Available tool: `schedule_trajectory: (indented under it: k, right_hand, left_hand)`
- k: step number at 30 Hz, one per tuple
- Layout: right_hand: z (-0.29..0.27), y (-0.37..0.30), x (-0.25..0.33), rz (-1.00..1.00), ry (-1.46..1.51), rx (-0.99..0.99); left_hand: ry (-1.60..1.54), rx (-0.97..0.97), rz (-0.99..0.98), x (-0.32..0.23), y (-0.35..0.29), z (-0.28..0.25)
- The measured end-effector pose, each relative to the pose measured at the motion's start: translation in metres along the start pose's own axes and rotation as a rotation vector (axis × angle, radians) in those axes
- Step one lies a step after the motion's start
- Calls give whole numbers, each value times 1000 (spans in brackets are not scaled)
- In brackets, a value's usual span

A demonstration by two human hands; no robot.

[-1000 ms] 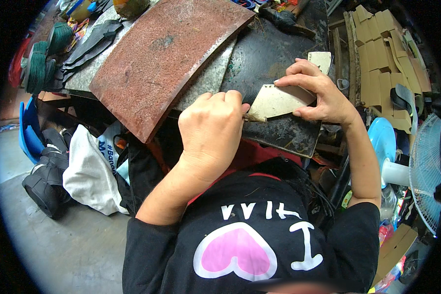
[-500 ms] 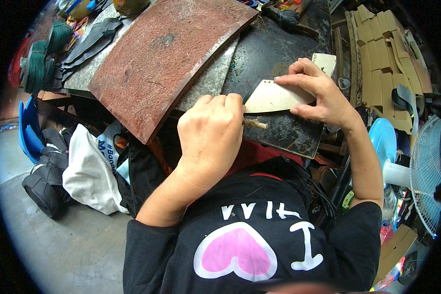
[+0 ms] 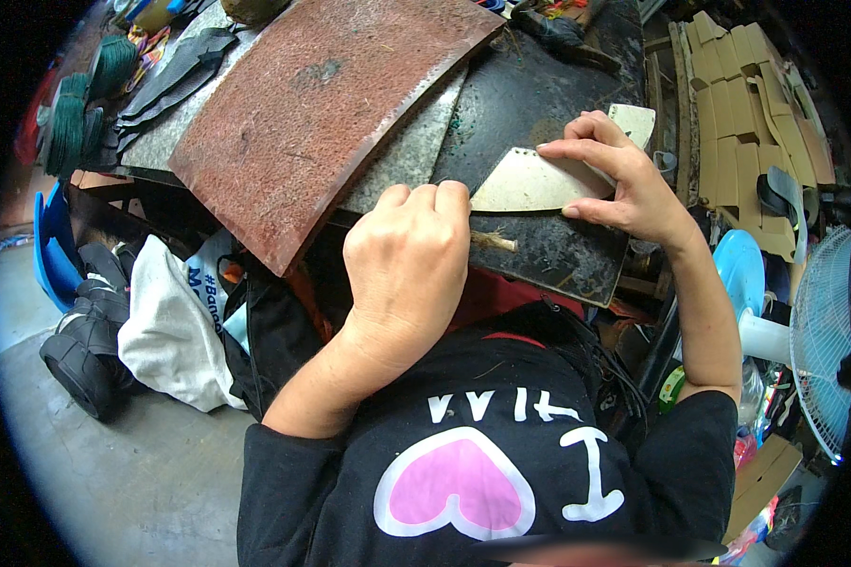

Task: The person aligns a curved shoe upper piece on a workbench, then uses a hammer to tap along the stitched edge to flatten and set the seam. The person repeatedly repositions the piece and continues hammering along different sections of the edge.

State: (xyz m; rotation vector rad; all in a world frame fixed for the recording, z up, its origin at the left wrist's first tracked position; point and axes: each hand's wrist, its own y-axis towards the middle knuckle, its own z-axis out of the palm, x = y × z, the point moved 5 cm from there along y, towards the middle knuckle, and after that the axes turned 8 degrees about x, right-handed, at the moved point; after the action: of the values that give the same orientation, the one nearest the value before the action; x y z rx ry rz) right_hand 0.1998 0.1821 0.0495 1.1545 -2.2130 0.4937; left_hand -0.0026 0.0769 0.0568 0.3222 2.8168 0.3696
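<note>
My left hand (image 3: 408,255) is a closed fist at the near edge of the black table, back of the hand upward. What its fingers hold is hidden. Against its knuckles lies the pointed left end of an off-white, flat, curved piece (image 3: 520,184) with a row of small holes along one edge. My right hand (image 3: 624,180) grips that piece from the right, thumb at the near edge and fingers at the far edge. Just right of the fist, a tan stub with a frayed end (image 3: 494,241) sticks out. Another off-white piece (image 3: 638,123) shows behind my right hand.
A curved rust-red sheet (image 3: 321,113) covers the table's left part, over a grey sheet (image 3: 402,161). Dark cut pieces (image 3: 180,80) and green cord spools (image 3: 66,123) lie far left. Cardboard boxes (image 3: 728,104) and a fan (image 3: 818,340) stand right; a white bag (image 3: 170,331) sits lower left.
The off-white piece and my right hand have shifted slightly away from me, so more of the gap above the frayed stub shows. My left fist stays almost in place.
</note>
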Motion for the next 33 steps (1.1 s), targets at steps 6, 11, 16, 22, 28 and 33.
schedule_trajectory:
  k: [6, 11, 16, 22, 28, 33]
  right_hand:
    - [1, 0, 2, -17, -44, 4]
    - [-1, -1, 2, -24, -46, -13]
    - [0, -1, 2, -69, -66, -43]
    - [4, -1, 2, -98, -170, -3]
    - [5, -1, 2, -90, -167, -11]
    - [4, 0, 10, -134, -261, -68]
  left_hand:
    - [31, -2, 6, -1, -1, 1]
    - [45, -11, 19, -1, -1, 2]
    - [42, -11, 22, 1, -3, 3]
    - [-18, -66, 63, 2, -3, 1]
    - [37, -36, 89, -3, -1, 5]
    - [20, -38, 88, -1, 1, 7]
